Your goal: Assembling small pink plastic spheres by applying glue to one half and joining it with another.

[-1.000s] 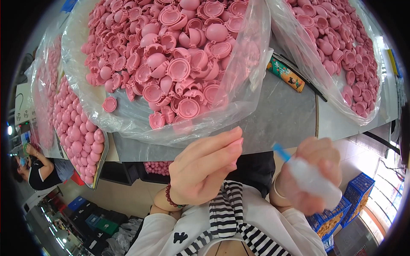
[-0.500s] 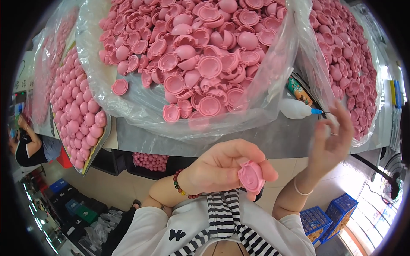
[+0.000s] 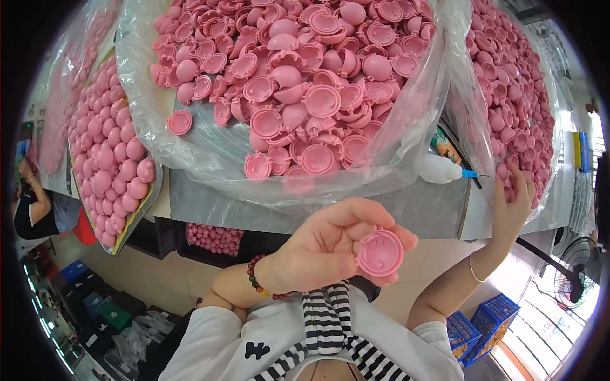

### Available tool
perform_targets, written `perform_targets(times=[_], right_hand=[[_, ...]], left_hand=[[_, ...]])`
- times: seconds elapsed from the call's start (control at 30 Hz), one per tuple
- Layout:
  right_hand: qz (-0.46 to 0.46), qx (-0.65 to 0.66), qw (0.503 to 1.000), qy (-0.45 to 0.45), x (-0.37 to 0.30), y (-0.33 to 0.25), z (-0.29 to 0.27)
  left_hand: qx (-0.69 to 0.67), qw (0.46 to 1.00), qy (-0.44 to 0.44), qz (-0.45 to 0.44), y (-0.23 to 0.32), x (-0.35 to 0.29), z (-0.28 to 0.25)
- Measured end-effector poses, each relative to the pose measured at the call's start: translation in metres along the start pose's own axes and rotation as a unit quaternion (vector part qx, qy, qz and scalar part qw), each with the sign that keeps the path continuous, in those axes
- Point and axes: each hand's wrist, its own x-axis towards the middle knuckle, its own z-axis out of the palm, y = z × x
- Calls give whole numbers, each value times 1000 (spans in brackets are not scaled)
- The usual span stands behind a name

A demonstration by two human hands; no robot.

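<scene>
My left hand (image 3: 318,251) holds a pink plastic half shell (image 3: 381,253) between thumb and fingers in front of my chest. The shell's round hollow side faces up, and small raised marks show inside it. At the right, my right hand (image 3: 518,200) reaches to the near edge of a heap of pink half shells (image 3: 518,114). Its thumb and fingers are apart, with pink pieces at the fingertips; no firm grip on one can be made out. A larger pile of pink half shells (image 3: 322,101) lies straight ahead on clear plastic sheeting (image 3: 222,184).
A white squeeze bottle with a blue needle tip (image 3: 440,169) lies near a dark-green packet (image 3: 445,145). Pink balls (image 3: 114,159) fill a tray at the left. Below the grey table (image 3: 406,213) are a crate of pink balls (image 3: 215,239), blue crates (image 3: 489,324) and a fan (image 3: 575,273).
My right hand has moved right, from beside the bottle to the right-hand heap. My left hand has turned the half shell so its hollow side faces up more.
</scene>
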Motion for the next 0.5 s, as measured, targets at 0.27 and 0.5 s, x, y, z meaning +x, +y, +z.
perform_targets(times=[0.27, 0.5], right_hand=[[113, 106, 988, 16, -9, 2, -5], [-72, 336, 938, -49, -47, -57, 0]], left_hand=[[-150, 985, 39, -82, 2, -2, 0], [338, 933, 44, 114, 4, 3, 6]])
